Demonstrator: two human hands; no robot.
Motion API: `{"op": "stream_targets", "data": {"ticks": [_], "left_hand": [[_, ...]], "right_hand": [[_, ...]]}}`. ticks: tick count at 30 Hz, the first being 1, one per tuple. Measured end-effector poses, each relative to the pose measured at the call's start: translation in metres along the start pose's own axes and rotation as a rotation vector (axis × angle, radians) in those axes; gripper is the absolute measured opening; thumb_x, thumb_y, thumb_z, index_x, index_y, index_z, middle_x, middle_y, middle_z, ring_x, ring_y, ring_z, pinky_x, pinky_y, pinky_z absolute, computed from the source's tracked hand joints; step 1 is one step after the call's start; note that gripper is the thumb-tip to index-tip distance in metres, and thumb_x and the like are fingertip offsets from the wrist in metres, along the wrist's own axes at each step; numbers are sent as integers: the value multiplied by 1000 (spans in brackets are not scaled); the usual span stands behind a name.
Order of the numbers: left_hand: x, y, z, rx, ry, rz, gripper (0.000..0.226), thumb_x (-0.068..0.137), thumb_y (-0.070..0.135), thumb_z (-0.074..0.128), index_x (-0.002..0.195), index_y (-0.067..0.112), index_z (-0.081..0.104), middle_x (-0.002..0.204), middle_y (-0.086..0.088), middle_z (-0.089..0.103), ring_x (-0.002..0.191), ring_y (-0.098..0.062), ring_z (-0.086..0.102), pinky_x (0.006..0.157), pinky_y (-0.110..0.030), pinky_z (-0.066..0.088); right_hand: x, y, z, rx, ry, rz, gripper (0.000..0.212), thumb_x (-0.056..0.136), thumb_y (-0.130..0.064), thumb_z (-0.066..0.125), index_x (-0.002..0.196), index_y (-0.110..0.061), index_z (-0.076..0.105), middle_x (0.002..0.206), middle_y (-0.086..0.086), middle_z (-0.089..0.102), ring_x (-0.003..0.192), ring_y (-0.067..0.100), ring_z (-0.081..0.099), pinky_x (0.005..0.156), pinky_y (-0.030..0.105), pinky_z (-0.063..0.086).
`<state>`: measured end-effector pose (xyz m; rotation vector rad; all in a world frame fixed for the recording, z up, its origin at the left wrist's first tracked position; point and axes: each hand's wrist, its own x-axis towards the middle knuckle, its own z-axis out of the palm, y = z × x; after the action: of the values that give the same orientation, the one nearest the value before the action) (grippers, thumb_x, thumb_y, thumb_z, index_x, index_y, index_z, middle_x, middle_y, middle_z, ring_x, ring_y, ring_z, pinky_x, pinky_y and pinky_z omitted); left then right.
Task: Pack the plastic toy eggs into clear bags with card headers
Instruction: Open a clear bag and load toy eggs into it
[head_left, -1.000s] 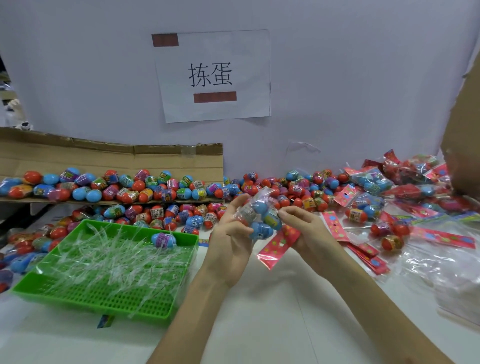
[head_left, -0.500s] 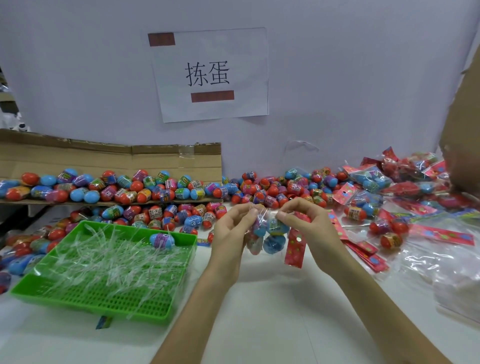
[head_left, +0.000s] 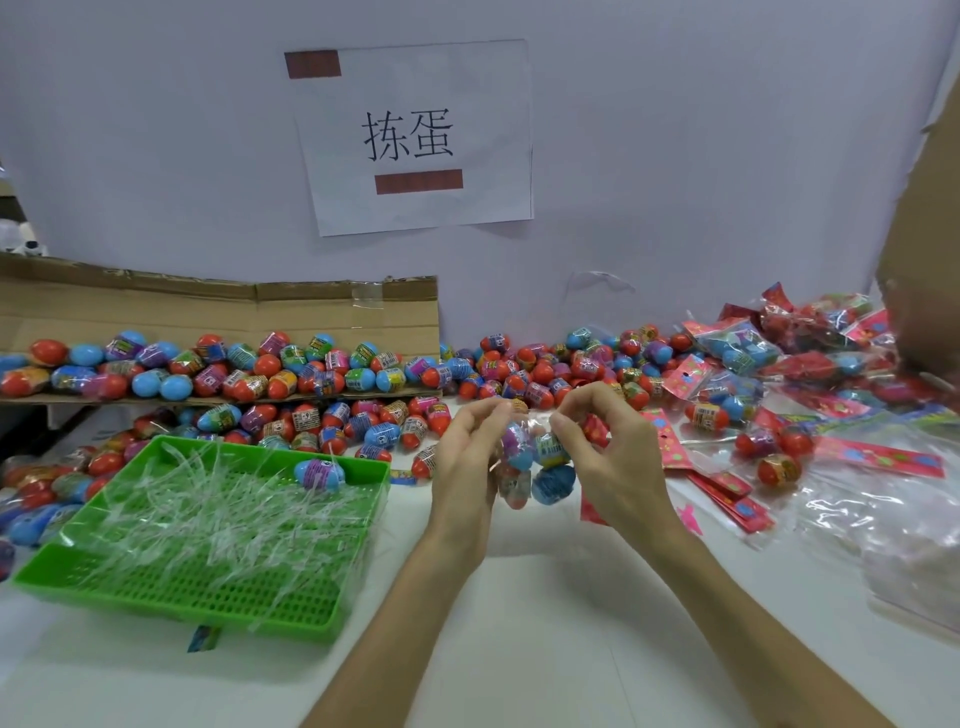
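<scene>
- The left hand (head_left: 462, 478) and right hand (head_left: 618, 462) are close together above the desk (head_left: 519, 623). Each pinches the top edge of the clear bag (head_left: 519, 452) between thumb and fingertips.
- The bag hangs between the hands with several toy eggs (head_left: 551, 482) bunched low inside it.
- The step in hand looks like closing the mouth. It goes best with the film pulled taut and level between the two pinches, so the edges meet without a fold.
- The eggs should stay settled at the bottom, leaving a flat strip of film free at the top for the card.
- A red card header (head_left: 595, 431) peeks out behind the right fingers and seems tucked in that hand. It should be centred over the mouth before it is fixed.
- The film is slippery, so neither pinch should loosen while the card is placed.
- Loose eggs (head_left: 311, 374) and finished packs (head_left: 737, 348) lie behind the hands, and the green tray (head_left: 208, 597) sits to the left.
</scene>
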<state>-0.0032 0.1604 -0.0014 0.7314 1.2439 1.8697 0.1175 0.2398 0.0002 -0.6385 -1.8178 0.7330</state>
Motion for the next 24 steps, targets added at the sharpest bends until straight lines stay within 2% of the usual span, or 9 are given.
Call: {"op": "stream_targets", "data": {"ticks": [3, 7, 12, 14, 16, 18, 22, 24], "left_hand": [[-1, 0, -1, 47, -27, 2, 47, 81, 44, 80, 115, 14, 69, 105, -6, 74, 99, -20, 73, 78, -30, 59], [0, 0, -2, 87, -62, -1, 44, 82, 42, 80, 110, 9, 71, 100, -7, 74, 99, -22, 72, 82, -35, 60], [1, 1, -3, 159, -92, 9, 41, 77, 36, 77, 108, 9, 72, 106, -15, 73, 101, -26, 72, 84, -40, 61], [1, 0, -4, 177, -93, -2, 31, 83, 29, 77, 106, 8, 73, 104, -14, 74, 99, -26, 72, 83, -40, 61], [2, 0, -5, 191, -77, -6, 15, 92, 20, 73, 102, 8, 75, 97, -10, 74, 94, -21, 71, 81, -36, 60], [2, 0, -6, 218, -46, 3, 10, 95, 16, 69, 99, 10, 77, 94, -7, 74, 91, -17, 70, 77, -33, 59], [1, -1, -3, 235, 31, 31, 13, 96, 15, 67, 87, 20, 75, 79, 5, 73, 73, -6, 68, 57, -23, 53], [0, -3, -1, 251, 77, 49, 16, 96, 15, 67, 85, 23, 74, 76, 9, 73, 71, -3, 68, 56, -20, 52]], "right_hand": [[-1, 0, 0, -10, -2, -27, 18, 93, -5, 70, 90, -20, 62, 82, -14, 62, 83, 11, 63, 70, 25, 58], [-1, 0, 0, -21, 8, -38, 16, 93, -6, 70, 90, -20, 61, 82, -13, 62, 82, 13, 63, 70, 29, 59], [-2, -1, -1, -43, 3, -102, 19, 92, -3, 70, 89, -19, 60, 78, -16, 58, 77, 9, 60, 67, 19, 53], [-2, -2, -1, -58, 7, -117, 21, 92, -2, 70, 89, -19, 60, 79, -18, 57, 78, 5, 60, 67, 13, 51], [-3, -1, 0, -70, 8, -130, 21, 91, 0, 70, 90, -18, 60, 80, -19, 57, 79, 4, 60, 67, 11, 49], [-4, -1, 1, -72, -2, -139, 19, 91, 0, 70, 90, -17, 61, 81, -18, 58, 80, 6, 60, 67, 12, 51], [-5, 0, 4, -79, -32, -161, 18, 92, -2, 70, 91, -17, 60, 81, -19, 58, 78, 8, 60, 67, 16, 53], [-5, 0, 5, -83, -39, -153, 17, 92, -2, 70, 92, -16, 61, 81, -17, 58, 77, 9, 60, 66, 19, 54]]}}
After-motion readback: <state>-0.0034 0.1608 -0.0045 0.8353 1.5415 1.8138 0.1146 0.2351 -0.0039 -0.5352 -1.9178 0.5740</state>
